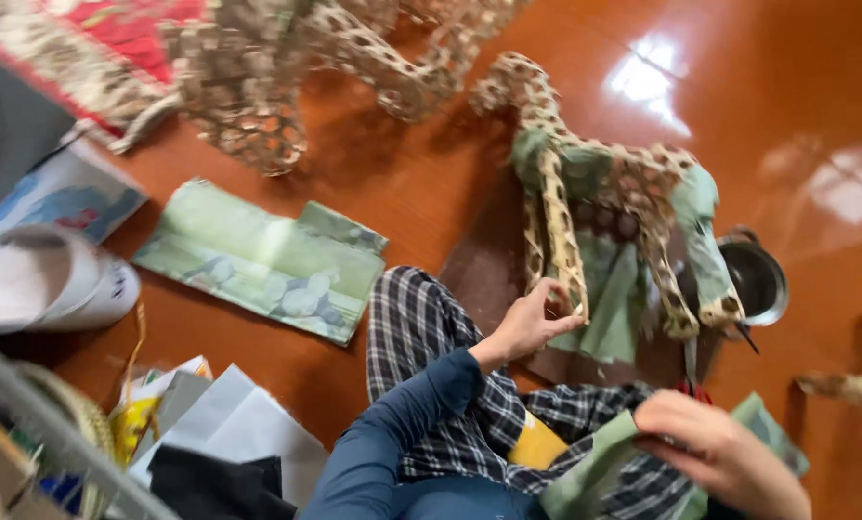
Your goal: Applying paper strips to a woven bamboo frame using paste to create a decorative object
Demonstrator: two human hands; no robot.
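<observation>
1. Closest to the camera, bottom right of the frame: the right hand (pixel 723 453) is curled shut around a pair of red-handled scissors (pixel 693 377). Only a bit of red handle and the dark blades poking upward show, and there's a folded strip of pale green paper (pixel 595 467) lying under that hand, across the checked trouser leg (pixel 431 337).

2. A bit further out, centre frame: the left hand (pixel 532 323), in a dark blue sleeve, has its fingers pinched on the lower end of a long spotted, leopard-print paper-wrapped strip (pixel 558 226).

3. That strip is one leg of the spotted and green papier-mâché animal figure (pixel 624 197). It runs roughly vertically in the frame, from the hand up toward the body. The left hand is on it; the right hand sits lower right, scissor tips aimed up at the figure's right-hand legs, near but not touching as far as I can tell.

4. Further right: a small dark metal pot (pixel 757 279), just beside the figure.

5. Far, top left: a larger spotted figure (pixel 287 67), plus a green printed paper sheet (pixel 258 260) on the glossy orange floor (pixel 431 183).
</observation>
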